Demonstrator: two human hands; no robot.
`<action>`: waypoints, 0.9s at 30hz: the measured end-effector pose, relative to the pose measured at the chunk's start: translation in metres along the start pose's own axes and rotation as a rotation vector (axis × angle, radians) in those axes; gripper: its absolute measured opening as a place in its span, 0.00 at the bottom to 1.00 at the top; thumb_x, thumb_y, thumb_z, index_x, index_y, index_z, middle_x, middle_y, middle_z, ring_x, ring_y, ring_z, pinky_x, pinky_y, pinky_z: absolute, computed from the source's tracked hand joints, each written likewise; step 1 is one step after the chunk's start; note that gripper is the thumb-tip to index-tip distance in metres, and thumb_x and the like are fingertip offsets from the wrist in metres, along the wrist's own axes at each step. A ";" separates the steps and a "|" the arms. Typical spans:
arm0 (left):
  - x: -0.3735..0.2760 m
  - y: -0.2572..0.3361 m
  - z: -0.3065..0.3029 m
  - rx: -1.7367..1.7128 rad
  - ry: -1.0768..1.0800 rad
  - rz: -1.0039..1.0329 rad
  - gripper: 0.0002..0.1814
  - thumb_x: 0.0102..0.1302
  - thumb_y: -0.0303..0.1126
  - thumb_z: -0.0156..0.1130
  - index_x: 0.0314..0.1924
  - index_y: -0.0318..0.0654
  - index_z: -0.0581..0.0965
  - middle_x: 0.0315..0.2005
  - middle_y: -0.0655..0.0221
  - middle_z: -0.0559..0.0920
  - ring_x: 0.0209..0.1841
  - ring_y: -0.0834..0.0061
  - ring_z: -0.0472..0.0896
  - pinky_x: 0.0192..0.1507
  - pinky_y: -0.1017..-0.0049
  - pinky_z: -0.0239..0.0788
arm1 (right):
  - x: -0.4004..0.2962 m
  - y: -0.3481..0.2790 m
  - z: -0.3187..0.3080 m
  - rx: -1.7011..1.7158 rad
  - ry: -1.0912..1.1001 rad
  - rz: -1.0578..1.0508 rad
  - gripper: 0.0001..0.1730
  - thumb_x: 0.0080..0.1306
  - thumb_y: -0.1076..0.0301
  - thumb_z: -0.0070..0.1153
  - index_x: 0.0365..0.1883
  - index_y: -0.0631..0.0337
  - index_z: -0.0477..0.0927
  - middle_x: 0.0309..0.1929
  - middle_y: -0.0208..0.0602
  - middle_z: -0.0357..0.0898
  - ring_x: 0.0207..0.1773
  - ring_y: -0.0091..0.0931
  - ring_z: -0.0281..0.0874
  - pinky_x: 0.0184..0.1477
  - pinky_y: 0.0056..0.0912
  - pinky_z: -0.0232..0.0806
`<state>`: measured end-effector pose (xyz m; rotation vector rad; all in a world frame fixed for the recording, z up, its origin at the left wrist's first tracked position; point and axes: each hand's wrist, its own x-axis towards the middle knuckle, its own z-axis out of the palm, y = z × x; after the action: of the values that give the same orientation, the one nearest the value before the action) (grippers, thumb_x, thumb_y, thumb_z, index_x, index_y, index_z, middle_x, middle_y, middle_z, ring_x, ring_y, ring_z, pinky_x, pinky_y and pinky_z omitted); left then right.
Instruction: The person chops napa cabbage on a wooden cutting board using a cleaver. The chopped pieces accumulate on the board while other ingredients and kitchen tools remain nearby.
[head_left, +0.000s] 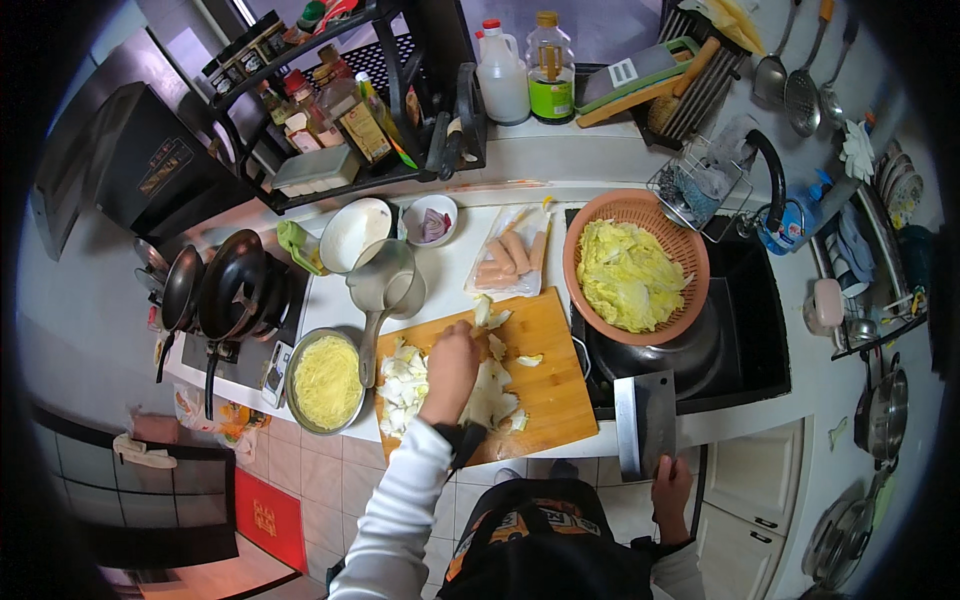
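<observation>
My left hand (452, 371) is over the wooden cutting board (555, 337), its fingers bent down at pieces of chopped cabbage; whether it grips any is hidden. Cut white cabbage (403, 386) lies to the left of this hand, and more pieces (489, 394) lie to its right. My right hand (670, 487) holds a cleaver (646, 424) by its handle, off the board's right side near the counter edge. Cabbage leaves (630, 274) fill an orange plastic colander (699, 300) over the sink. A metal bowl (296, 405) of thin yellow shreds stands left of the board.
Behind the board lie a plastic bag of sausages (510, 259), a small bowl with cut onion (433, 221), a white bowl (356, 232) and a translucent ladle-like scoop (382, 277). Pans (232, 285) stand on the stove at left. The black sink (742, 330) is at right.
</observation>
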<state>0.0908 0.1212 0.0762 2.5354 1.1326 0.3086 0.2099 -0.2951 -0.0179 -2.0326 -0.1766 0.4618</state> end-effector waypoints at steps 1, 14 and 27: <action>-0.010 0.004 -0.011 -0.204 0.096 0.025 0.13 0.63 0.26 0.63 0.47 0.32 0.77 0.42 0.59 0.84 0.36 0.62 0.85 0.40 0.68 0.78 | -0.003 0.003 -0.001 -0.002 0.012 0.013 0.20 0.75 0.60 0.52 0.26 0.63 0.68 0.17 0.32 0.70 0.20 0.19 0.65 0.22 0.30 0.58; -0.135 0.038 0.108 -1.057 -0.183 -0.480 0.05 0.73 0.26 0.57 0.43 0.34 0.71 0.28 0.67 0.81 0.29 0.77 0.84 0.28 0.78 0.78 | -0.011 -0.035 -0.006 0.188 -0.282 0.153 0.19 0.76 0.56 0.49 0.28 0.58 0.71 0.17 0.27 0.68 0.15 0.18 0.64 0.18 0.26 0.59; -0.236 -0.028 -0.006 -1.178 0.090 -0.595 0.02 0.73 0.28 0.58 0.43 0.40 0.74 0.23 0.77 0.76 0.23 0.88 0.72 0.23 0.84 0.63 | -0.037 -0.045 0.052 -0.377 -0.256 -0.162 0.17 0.74 0.55 0.50 0.39 0.62 0.74 0.30 0.55 0.80 0.34 0.52 0.79 0.32 0.52 0.69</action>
<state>-0.0853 -0.0372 0.0576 1.1317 1.1631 0.6709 0.1582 -0.2429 0.0083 -2.2947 -0.6194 0.6213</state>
